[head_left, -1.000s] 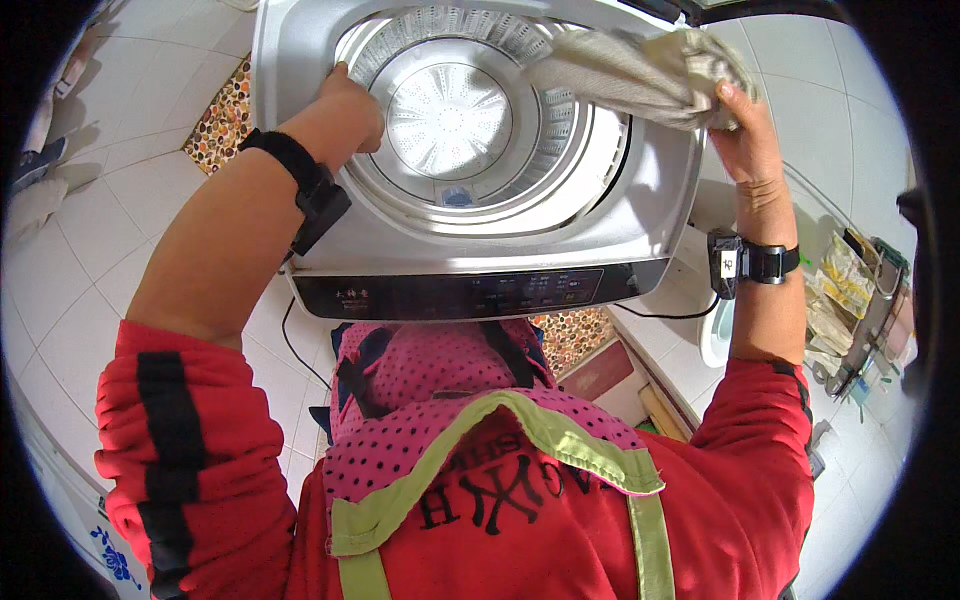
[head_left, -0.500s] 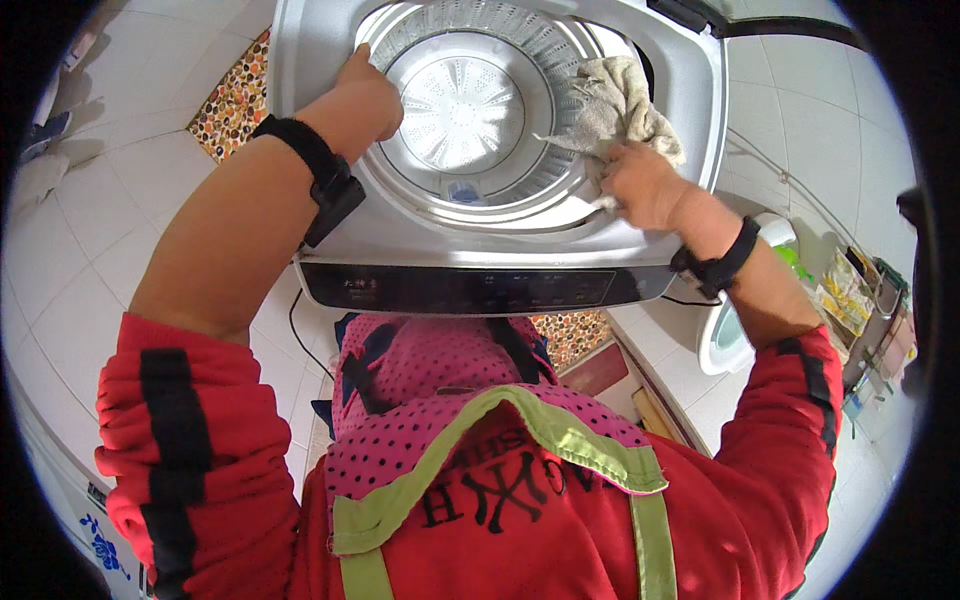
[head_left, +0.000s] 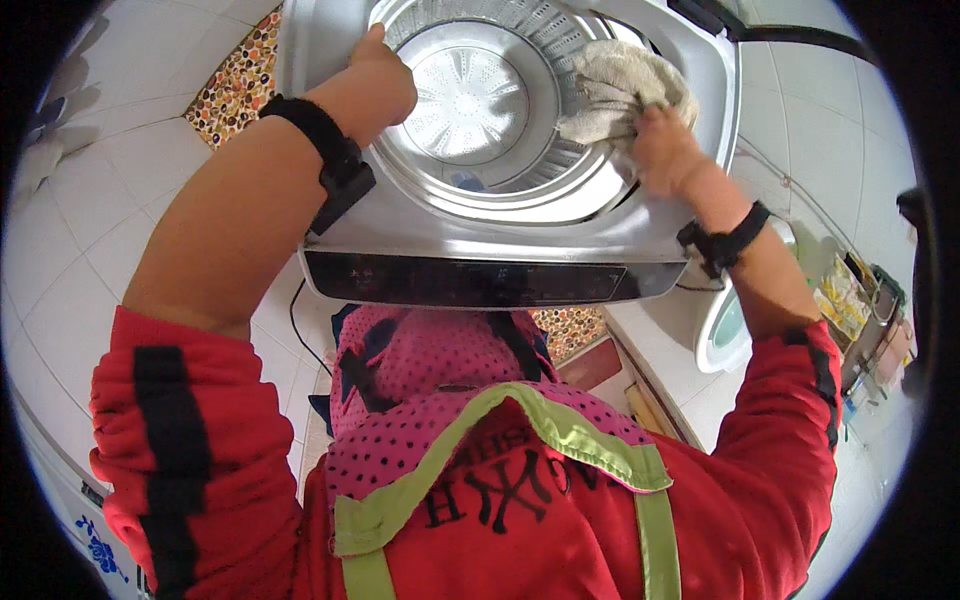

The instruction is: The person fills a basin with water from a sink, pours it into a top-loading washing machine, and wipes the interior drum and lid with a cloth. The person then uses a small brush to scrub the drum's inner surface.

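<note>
Cloth [head_left: 622, 88] in hand over the washing machine's rim

The greyish cloth lies just beyond the right grip [head_left: 667, 155], which is clenched on its near edge. Left of that grip opens the tub [head_left: 468, 100] of the washing machine [head_left: 325, 40]. The left grip [head_left: 385, 88] rests at the opening's opposite side; whether it clasps the edge, I cannot tell. The work seems unfinished, the cloth being in use; how much is done or left doesn't show.

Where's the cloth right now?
Head view, upper right of centre: the beige cloth is in the right hand, over the right side of the washing machine's tub rim.
</note>
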Demonstrator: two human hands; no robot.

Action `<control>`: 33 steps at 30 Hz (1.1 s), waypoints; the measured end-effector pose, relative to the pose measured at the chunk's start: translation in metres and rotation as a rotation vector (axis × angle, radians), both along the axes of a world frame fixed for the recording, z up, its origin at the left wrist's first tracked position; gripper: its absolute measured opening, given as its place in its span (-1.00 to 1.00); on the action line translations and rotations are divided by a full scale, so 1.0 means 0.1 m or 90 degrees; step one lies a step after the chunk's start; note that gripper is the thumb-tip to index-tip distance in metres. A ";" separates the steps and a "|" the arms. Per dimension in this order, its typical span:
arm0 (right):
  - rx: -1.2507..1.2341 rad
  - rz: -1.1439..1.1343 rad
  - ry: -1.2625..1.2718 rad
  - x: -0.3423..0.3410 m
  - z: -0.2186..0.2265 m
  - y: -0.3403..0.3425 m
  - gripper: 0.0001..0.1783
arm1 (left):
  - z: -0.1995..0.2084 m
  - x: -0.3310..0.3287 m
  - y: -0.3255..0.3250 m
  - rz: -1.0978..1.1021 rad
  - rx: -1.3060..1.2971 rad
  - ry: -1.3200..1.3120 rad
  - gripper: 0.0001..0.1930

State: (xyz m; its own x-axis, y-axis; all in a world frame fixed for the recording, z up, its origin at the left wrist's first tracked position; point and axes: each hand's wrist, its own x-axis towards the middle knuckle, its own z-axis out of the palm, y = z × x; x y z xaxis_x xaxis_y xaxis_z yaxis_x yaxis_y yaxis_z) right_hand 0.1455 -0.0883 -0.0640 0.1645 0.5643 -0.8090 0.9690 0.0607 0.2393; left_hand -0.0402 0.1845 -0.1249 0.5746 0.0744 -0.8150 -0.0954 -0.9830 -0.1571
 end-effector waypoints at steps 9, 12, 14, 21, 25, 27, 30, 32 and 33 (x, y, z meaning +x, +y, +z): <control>-0.040 -0.025 0.033 -0.02 0.05 0.12 -0.67 | 0.09 0.00 0.00 -0.045 -0.009 -0.002 -0.75; -0.002 -0.278 0.280 -0.01 0.11 0.07 -0.67 | 0.07 -0.02 0.02 -0.021 -0.024 -0.019 -0.73; 0.131 -0.641 0.375 0.02 0.14 -0.01 -0.66 | 0.04 -0.05 0.04 -0.023 -0.045 -0.041 -0.72; -0.063 -0.054 0.171 0.08 0.00 0.08 -0.65 | 0.05 -0.19 0.22 -0.101 -0.099 -0.114 -0.75; -0.015 -0.025 0.015 0.34 -0.06 0.19 -0.60 | 0.03 -0.07 0.15 -0.071 -0.034 -0.046 -0.70; 0.013 0.009 -0.023 0.38 -0.11 0.11 -0.59 | 0.02 -0.03 0.13 -0.064 -0.021 -0.033 -0.69; -0.144 0.090 0.017 0.35 -0.19 -0.06 -0.60 | 0.01 0.03 0.12 -0.060 -0.013 -0.024 -0.67; -0.100 -0.018 0.117 0.37 -0.19 -0.05 -0.61 | 0.01 0.04 0.12 -0.059 -0.009 -0.018 -0.66; -0.090 -0.032 0.096 0.35 -0.19 -0.04 -0.61 | 0.01 0.04 0.12 -0.061 -0.008 -0.018 -0.65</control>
State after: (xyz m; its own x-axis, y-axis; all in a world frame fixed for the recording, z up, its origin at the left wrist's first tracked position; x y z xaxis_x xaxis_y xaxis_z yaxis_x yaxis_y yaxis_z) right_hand 0.1808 -0.0921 -0.0832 0.0610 0.4381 -0.8969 0.9959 0.0333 0.0840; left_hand -0.0359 0.1968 -0.1236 0.6019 0.0083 -0.7986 -0.1844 -0.9715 -0.1491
